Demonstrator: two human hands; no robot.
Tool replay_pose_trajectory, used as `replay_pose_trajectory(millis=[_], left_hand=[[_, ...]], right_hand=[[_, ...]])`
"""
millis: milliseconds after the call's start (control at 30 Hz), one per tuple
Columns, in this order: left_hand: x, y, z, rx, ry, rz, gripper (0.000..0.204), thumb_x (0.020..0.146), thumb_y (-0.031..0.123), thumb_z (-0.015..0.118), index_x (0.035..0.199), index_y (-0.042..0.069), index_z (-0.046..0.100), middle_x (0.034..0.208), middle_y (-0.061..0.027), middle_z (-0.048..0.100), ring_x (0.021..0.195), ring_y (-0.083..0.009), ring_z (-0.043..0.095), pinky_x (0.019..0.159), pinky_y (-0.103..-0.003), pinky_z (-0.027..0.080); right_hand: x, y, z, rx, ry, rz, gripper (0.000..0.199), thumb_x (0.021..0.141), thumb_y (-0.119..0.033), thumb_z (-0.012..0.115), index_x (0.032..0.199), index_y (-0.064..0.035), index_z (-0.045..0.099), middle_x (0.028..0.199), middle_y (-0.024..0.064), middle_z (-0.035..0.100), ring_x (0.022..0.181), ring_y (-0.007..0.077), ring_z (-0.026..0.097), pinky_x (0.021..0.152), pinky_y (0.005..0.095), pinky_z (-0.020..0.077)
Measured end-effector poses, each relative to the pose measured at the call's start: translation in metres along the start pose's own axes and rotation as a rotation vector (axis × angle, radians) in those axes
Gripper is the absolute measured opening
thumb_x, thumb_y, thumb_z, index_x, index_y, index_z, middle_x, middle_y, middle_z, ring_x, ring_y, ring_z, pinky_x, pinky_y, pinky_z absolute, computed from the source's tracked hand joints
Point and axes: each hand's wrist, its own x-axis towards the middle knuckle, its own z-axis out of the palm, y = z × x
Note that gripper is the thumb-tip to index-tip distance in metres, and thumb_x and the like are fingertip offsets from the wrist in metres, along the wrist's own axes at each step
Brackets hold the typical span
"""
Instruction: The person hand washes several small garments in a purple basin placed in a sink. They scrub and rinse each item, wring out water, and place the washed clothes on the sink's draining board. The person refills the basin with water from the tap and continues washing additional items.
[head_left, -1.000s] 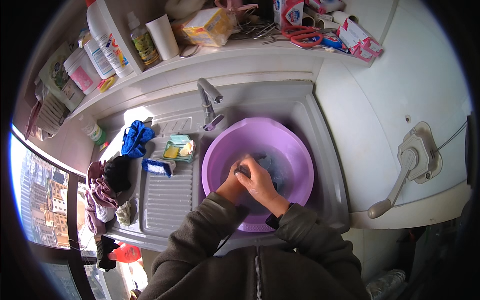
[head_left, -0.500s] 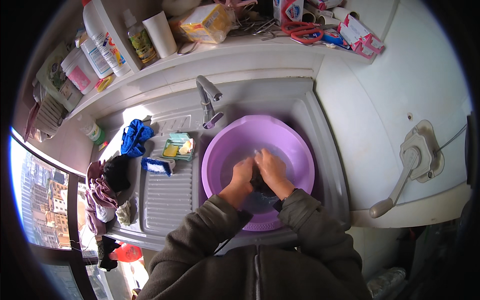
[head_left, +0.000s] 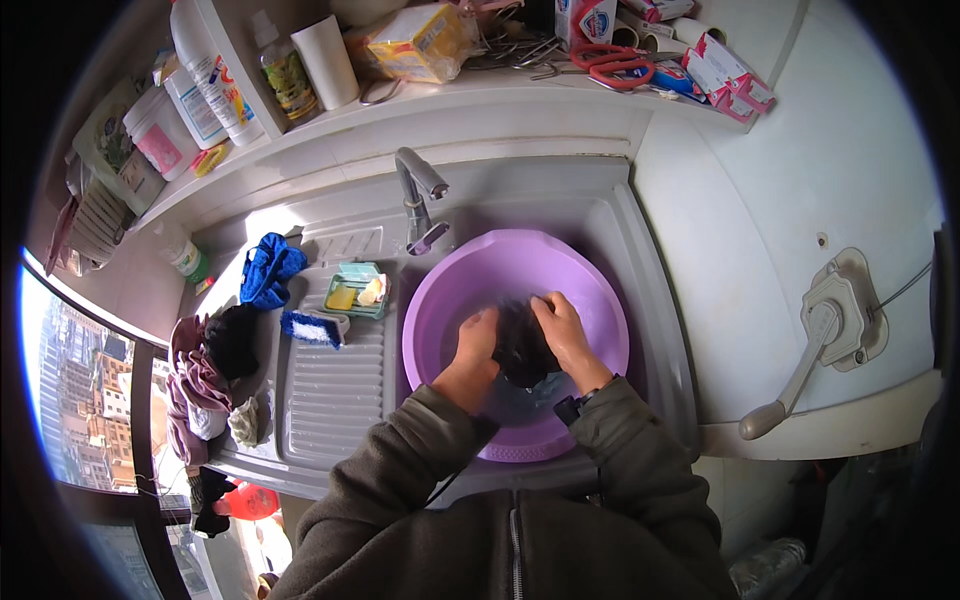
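Note:
A purple plastic basin (head_left: pixel 450 300) sits in a white sink under a grey tap (head_left: pixel 418 195). Inside it, both my hands grip a dark wet piece of cloth (head_left: pixel 521 345) held between them above the water. My left hand (head_left: pixel 474 345) clasps the cloth's left side and my right hand (head_left: pixel 565 335) its right side. Olive-green sleeves cover both forearms. The lower part of the cloth is hidden behind my hands.
On the ribbed drainboard (head_left: pixel 335 385) lie a blue scrubbing brush (head_left: pixel 310 327), a soap dish (head_left: pixel 358 292) and a blue cloth (head_left: pixel 268 270). More clothes (head_left: pixel 205 375) pile at its left edge. A shelf above holds bottles (head_left: pixel 210 70), a white cup (head_left: pixel 328 60) and red scissors (head_left: pixel 610 62).
My hands have shifted from clasped together over the blue water to spread slightly apart, and the dark cloth is now lifted and bunched between them.

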Motion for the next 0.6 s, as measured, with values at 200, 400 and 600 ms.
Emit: replay_pose_trajectory(millis=[200,400,600], left_hand=[[0.010,0.014,-0.022,0.081,0.087,-0.017,0.023,0.104,0.019,0.057,0.121,0.003,0.059,0.101,-0.0097,0.069,0.093,-0.0254,0.069,0.080,-0.041,0.058],[-0.007,-0.006,-0.004,0.177,-0.089,-0.039,0.027,0.102,0.022,0.060,0.117,-0.001,0.063,0.099,-0.0091,0.069,0.089,-0.0242,0.067,0.077,-0.039,0.056],[0.004,-0.013,-0.007,0.118,-0.096,-0.090,0.022,0.103,0.022,0.054,0.099,0.003,0.066,0.092,-0.0083,0.068,0.084,-0.0230,0.066,0.073,-0.040,0.055]], right_hand=[[-0.057,-0.052,0.015,0.481,-0.066,-0.280,0.017,0.103,-0.010,0.054,0.114,-0.0031,0.065,0.104,0.0057,0.067,0.092,0.0155,0.063,0.085,0.0300,0.0499],[-0.052,-0.070,0.037,-0.316,0.015,-0.419,0.020,0.102,-0.025,0.058,0.094,-0.0069,0.060,0.085,0.0171,0.067,0.077,0.0407,0.064,0.068,0.0479,0.0508],[-0.048,-0.054,0.039,-0.399,0.156,-0.417,0.021,0.102,-0.025,0.059,0.093,-0.0052,0.058,0.079,0.0206,0.066,0.071,0.0453,0.064,0.062,0.0535,0.0497]])
